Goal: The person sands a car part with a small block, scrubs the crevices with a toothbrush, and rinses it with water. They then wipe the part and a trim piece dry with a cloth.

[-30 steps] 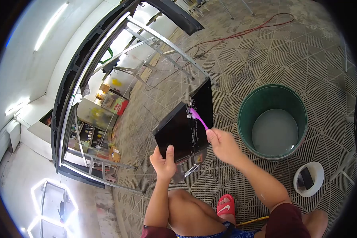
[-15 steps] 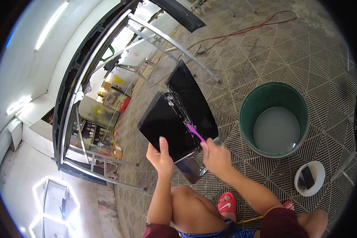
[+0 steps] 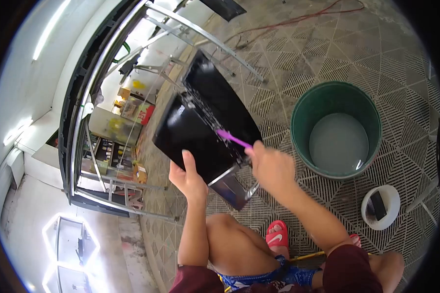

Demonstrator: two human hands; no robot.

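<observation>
A glossy black panel (image 3: pixel 190 136) is tilted in front of me, with white suds along the groove between its two faces. My left hand (image 3: pixel 188 180) grips its lower left edge, thumb lying on the black face. In my right hand (image 3: pixel 274 168) is a purple brush (image 3: pixel 235 138), its head against the sudsy groove. The bristles are too small to make out. Below the black faces, a shiny lower part (image 3: pixel 230 188) of the panel shows between my hands.
A green bucket (image 3: pixel 298 132) of cloudy water stands at the right. Near it, a white tub (image 3: pixel 395 207) holds a dark block (image 3: pixel 378 205). Metal stands (image 3: pixel 205 36) and a long dark frame are at the upper left. A red hose (image 3: pixel 308 20) lies on the patterned floor.
The panel appears higher and further left, turned slightly, with both hands moving along with it. The purple brush is still on the groove. The bucket and tub appear higher as the view shifts.
</observation>
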